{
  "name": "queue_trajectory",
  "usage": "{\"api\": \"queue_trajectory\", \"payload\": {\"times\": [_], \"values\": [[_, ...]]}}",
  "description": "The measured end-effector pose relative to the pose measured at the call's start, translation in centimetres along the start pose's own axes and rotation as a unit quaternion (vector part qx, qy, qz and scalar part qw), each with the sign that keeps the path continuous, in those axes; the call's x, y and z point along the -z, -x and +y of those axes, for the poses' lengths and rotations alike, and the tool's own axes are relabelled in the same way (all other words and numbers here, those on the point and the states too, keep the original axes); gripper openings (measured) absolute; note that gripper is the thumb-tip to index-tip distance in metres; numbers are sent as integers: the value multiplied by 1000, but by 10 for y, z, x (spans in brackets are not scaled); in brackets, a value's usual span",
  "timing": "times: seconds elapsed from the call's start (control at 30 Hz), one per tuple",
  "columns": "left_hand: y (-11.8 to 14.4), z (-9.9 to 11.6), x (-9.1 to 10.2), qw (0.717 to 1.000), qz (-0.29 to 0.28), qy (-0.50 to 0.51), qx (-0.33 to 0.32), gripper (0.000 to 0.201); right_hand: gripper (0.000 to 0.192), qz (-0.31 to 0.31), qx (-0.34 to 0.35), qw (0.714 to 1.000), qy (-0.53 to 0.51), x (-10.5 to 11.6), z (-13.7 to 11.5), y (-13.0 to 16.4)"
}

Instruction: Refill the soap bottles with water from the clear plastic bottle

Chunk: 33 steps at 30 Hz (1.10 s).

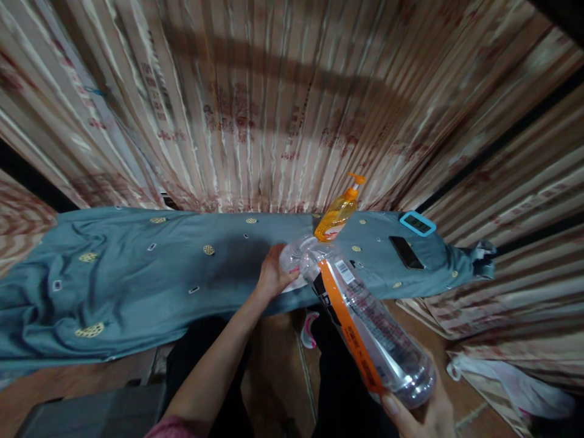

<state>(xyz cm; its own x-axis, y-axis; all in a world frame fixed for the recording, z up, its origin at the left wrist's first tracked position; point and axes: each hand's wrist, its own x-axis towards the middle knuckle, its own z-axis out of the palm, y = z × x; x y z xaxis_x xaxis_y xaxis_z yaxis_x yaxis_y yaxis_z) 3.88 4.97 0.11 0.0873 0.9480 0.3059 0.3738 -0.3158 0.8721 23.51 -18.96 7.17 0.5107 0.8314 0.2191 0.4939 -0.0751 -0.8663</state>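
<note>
A large clear plastic bottle with an orange, black and white label slants across the front. My right hand is closed around its base at the lower right. The narrower end points up and left, over the cloth. There, my left hand grips a smaller clear plastic container, whose exact kind I cannot make out. The two clear pieces overlap in view; whether they touch is unclear. Just beyond them stands a pump bottle of amber liquid with an orange pump head.
A grey-blue patterned cloth covers the long narrow surface. A dark phone and a light-blue digital timer lie at its right. Patterned curtains hang behind and at the sides. A grey box-like object sits at the lower left.
</note>
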Motion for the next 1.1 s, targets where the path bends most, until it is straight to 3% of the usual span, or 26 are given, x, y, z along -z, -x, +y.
{"api": "queue_trajectory", "payload": {"times": [0.13, 0.37, 0.73, 1.1], "values": [[0, 2, 0, 1000, 6, 7, -4, 58, 73, -64, 9, 998, 2, 15, 18, -8], [2, 2, -2, 1000, 12, -2, 1, 57, 76, -79, 18, 997, 19, 27, 35, -9], [7, 3, -1, 999, -6, 27, 37, 60, 78, 7, -18, 1000, 16, 0, -17, 5], [8, 4, 0, 999, -17, 10, 41, 62, 82, 3, -38, 999, 20, 2, -21, 4]]}}
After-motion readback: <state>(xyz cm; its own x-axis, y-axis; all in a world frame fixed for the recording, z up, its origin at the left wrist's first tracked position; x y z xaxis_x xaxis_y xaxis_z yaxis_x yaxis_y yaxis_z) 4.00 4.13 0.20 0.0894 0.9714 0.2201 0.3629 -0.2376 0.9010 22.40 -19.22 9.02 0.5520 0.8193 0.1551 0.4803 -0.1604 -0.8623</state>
